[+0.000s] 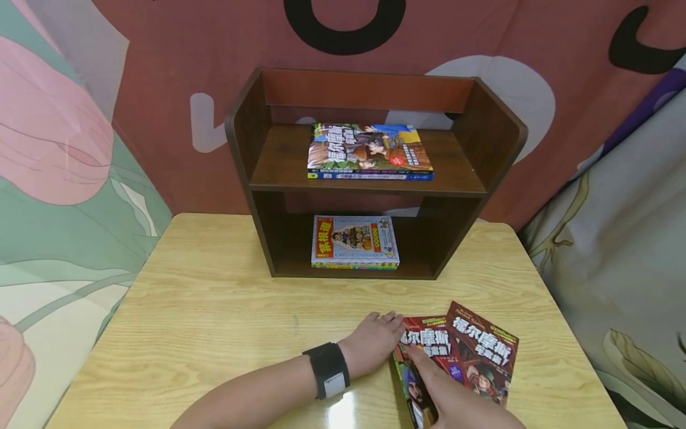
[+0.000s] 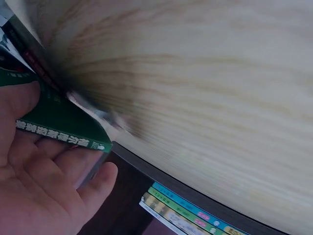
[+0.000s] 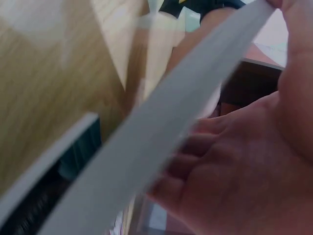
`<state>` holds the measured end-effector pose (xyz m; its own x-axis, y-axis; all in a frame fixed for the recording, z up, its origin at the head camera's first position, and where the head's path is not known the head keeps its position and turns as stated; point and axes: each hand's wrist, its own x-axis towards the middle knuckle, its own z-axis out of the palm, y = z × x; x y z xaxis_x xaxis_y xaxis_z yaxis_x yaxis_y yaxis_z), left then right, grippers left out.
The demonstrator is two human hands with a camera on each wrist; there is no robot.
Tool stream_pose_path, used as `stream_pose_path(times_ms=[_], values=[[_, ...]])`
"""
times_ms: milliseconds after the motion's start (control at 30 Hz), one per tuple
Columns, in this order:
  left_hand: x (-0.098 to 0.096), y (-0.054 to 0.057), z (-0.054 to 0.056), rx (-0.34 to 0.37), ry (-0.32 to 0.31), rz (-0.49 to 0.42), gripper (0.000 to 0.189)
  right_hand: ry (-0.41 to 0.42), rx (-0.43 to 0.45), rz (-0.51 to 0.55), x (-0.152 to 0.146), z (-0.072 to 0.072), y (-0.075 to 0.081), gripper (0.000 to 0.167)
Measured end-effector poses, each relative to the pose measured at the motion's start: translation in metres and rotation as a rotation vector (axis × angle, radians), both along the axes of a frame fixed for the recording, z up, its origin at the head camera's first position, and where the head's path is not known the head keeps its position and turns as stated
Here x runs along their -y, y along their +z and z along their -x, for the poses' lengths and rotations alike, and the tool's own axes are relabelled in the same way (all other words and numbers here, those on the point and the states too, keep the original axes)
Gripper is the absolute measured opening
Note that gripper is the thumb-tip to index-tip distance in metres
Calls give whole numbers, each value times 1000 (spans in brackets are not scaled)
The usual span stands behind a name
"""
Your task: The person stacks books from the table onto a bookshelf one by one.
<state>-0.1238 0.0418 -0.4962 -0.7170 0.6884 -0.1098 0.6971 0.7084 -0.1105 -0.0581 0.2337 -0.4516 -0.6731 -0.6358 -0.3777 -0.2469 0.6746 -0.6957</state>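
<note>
My left hand (image 1: 374, 342) is at the left edge of a red-covered book (image 1: 429, 338) on the table. In the left wrist view its thumb lies against a green book's cover (image 2: 58, 112), fingers behind the spine. My right hand (image 1: 461, 405) reaches over the lower part of the books from the front. Seen from the right wrist, a pale page edge (image 3: 146, 127) runs between its thumb and curled fingers. A second dark red book (image 1: 482, 351) lies slanted to the right, overlapping the first, its bottom partly hidden by the right hand.
A dark brown two-tier shelf (image 1: 370, 190) stands at the table's back. Its upper tier carries a small flat stack of books (image 1: 370, 149), the lower tier another stack (image 1: 355, 241). A patterned cloth (image 1: 161, 71) hangs behind. The pale wooden table (image 1: 214, 310) extends left.
</note>
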Motion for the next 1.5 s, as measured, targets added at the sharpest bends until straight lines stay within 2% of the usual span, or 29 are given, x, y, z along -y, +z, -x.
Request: stream_pose_path(times_ms=[167,333,467,667,800,967,1200,1333,1500], values=[[10,4,-1,-63,19,26,50,-53,-75,-102,-8,2,2,121],[21,6,-3,-121,-4,-53,47,-136,-30,-200,-19,7,-1,115],[27,8,-7,-129,-8,-66,44,-152,-27,-255,-24,9,-5,108],[25,21,-20,-127,-11,13,41,-155,-160,-361,-17,10,-12,89],[20,28,-31,-121,-26,20,42,-161,-308,-413,-8,12,-18,72],[18,30,-39,-106,-32,-25,40,-168,-445,-404,0,16,-21,59],[25,20,-34,-51,32,-112,43,-165,-597,-381,5,16,-17,54],[30,21,-32,-40,47,-104,47,-180,-636,-370,10,16,-12,54],[37,28,-31,-50,47,-114,51,-211,-654,-361,17,19,-8,58]])
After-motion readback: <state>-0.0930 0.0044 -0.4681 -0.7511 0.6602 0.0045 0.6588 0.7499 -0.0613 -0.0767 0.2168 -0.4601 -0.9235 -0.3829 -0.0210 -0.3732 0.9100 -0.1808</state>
